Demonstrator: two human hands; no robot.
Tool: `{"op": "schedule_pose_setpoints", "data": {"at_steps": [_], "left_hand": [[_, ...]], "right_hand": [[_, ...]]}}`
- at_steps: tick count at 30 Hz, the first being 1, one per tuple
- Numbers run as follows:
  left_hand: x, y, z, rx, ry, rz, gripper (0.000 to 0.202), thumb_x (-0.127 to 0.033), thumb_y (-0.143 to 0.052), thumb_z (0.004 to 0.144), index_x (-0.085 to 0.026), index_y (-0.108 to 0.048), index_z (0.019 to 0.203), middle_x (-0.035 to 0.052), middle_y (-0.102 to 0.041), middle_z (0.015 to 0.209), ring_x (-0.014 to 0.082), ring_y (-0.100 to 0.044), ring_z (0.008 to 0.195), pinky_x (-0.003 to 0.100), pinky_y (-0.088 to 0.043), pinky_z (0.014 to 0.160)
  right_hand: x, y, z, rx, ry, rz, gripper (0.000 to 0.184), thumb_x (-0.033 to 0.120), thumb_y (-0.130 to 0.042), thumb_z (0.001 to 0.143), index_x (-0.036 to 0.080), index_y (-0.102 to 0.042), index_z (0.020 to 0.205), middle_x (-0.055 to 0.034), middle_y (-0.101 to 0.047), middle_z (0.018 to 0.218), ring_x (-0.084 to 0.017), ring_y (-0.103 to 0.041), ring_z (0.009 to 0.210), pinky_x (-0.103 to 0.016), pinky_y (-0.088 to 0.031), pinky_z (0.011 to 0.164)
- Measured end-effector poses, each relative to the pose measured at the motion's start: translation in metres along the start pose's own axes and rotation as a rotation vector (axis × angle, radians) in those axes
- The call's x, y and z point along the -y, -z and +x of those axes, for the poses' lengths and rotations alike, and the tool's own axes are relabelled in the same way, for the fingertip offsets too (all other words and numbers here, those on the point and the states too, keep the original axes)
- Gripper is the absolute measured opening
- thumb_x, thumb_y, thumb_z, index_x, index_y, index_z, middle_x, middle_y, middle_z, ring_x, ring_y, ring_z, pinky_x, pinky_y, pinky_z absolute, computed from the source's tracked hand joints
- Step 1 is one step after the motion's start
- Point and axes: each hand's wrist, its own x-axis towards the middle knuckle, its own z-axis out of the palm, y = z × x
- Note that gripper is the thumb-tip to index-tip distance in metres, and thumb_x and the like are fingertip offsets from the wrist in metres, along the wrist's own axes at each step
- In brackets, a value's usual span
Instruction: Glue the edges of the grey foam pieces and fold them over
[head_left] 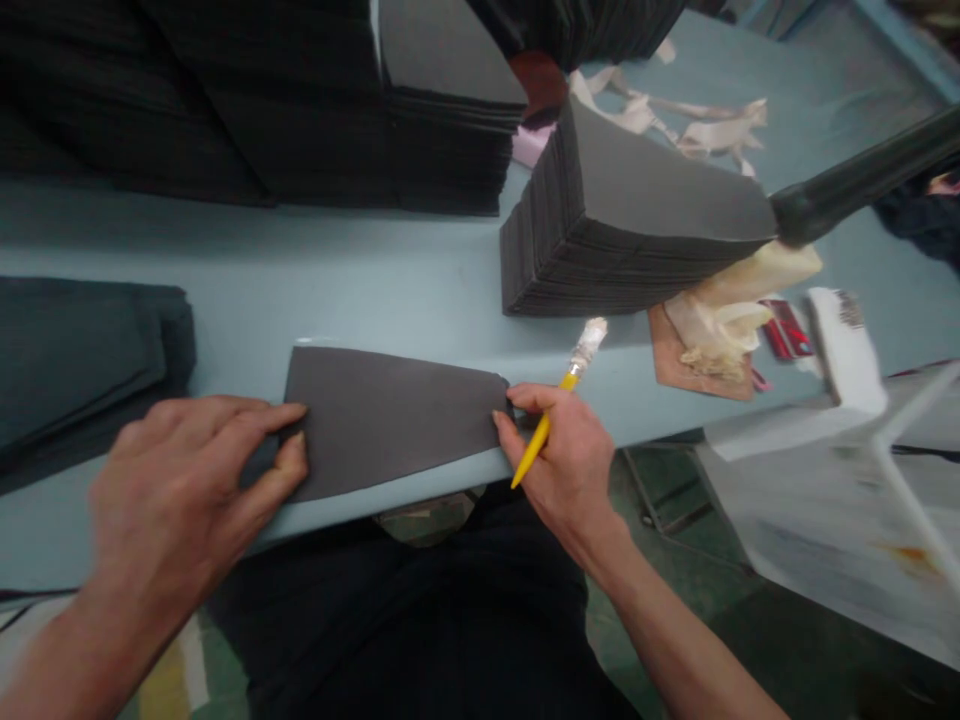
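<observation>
A dark grey tapered flat piece (397, 420) lies along the table's front edge, its wide end to the left. My left hand (187, 485) pinches that wide end between thumb and forefinger. At the narrow right end, my right hand (566, 460) has thumb and fingertips on the piece. The same hand grips a yellow-handled brush (541, 435), its whitish, caked bristles pointing up and away from me. Whether the piece is one layer or several, I cannot tell.
A stack of similar grey pieces (630, 220) stands beyond my right hand. Larger dark stacks (315, 110) line the back, and folded dark material (82, 370) lies left. A dark tube (870, 180) juts in from the right above yellowish wrapping (727, 310). Pale strips (712, 130) lie farther back.
</observation>
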Motion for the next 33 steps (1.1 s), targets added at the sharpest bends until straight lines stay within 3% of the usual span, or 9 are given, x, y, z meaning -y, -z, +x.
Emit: {"op": "schedule_pose_setpoints", "data": {"at_steps": [1, 7, 14, 19, 28, 33], "left_hand": [[-0.005, 0.002, 0.002, 0.003, -0.056, 0.084, 0.020, -0.035, -0.060, 0.105, -0.028, -0.072, 0.119, 0.0091, -0.077, 0.109, 0.0350, -0.066, 0.099, 0.050, -0.046, 0.084], [-0.011, 0.003, 0.005, -0.029, -0.066, 0.137, 0.014, -0.027, -0.065, 0.102, -0.026, -0.073, 0.114, 0.0061, -0.078, 0.102, 0.0308, -0.068, 0.098, 0.046, -0.047, 0.080], [-0.011, 0.001, 0.000, -0.034, -0.048, 0.166, 0.015, -0.027, -0.063, 0.104, -0.027, -0.069, 0.118, 0.0060, -0.079, 0.105, 0.0312, -0.068, 0.100, 0.047, -0.047, 0.083], [-0.011, -0.003, -0.004, -0.068, 0.033, 0.244, 0.020, -0.034, -0.063, 0.104, -0.026, -0.062, 0.123, 0.0060, -0.078, 0.102, 0.0316, -0.068, 0.099, 0.046, -0.047, 0.082], [-0.012, -0.004, -0.007, -0.101, 0.087, 0.259, 0.027, -0.039, -0.065, 0.104, -0.028, -0.058, 0.127, 0.0037, -0.076, 0.101, 0.0301, -0.070, 0.097, 0.044, -0.048, 0.083], [-0.010, -0.002, -0.006, -0.045, 0.115, 0.218, 0.022, -0.041, -0.061, 0.105, -0.026, -0.062, 0.121, 0.0059, -0.077, 0.103, 0.0314, -0.069, 0.099, 0.045, -0.048, 0.084]], "right_hand": [[0.000, 0.000, 0.000, 0.002, -0.040, 0.034, 0.012, 0.029, -0.073, 0.098, 0.025, -0.068, 0.107, -0.0061, -0.083, 0.101, -0.024, -0.075, 0.084, -0.038, -0.056, 0.079], [0.005, 0.000, 0.002, 0.031, -0.243, 0.161, 0.021, 0.039, -0.077, 0.093, 0.025, -0.065, 0.104, -0.0011, -0.078, 0.092, -0.019, -0.071, 0.075, -0.034, -0.055, 0.071], [0.007, -0.003, 0.000, -0.028, 0.041, 0.031, 0.007, 0.031, -0.069, 0.101, 0.026, -0.065, 0.106, -0.0019, -0.080, 0.091, -0.021, -0.077, 0.076, -0.033, -0.059, 0.071], [0.006, -0.002, 0.001, -0.047, 0.167, -0.050, 0.006, 0.021, -0.070, 0.102, 0.025, -0.066, 0.104, -0.0015, -0.082, 0.091, -0.020, -0.080, 0.078, -0.030, -0.058, 0.071], [0.003, -0.001, 0.002, -0.053, 0.178, -0.083, 0.004, 0.027, -0.069, 0.103, 0.025, -0.069, 0.099, -0.0021, -0.082, 0.088, -0.020, -0.076, 0.071, -0.031, -0.052, 0.067], [0.004, -0.001, 0.002, -0.054, 0.165, -0.122, 0.005, 0.028, -0.071, 0.102, 0.024, -0.070, 0.099, -0.0016, -0.080, 0.084, -0.020, -0.072, 0.067, -0.032, -0.049, 0.066]]}}
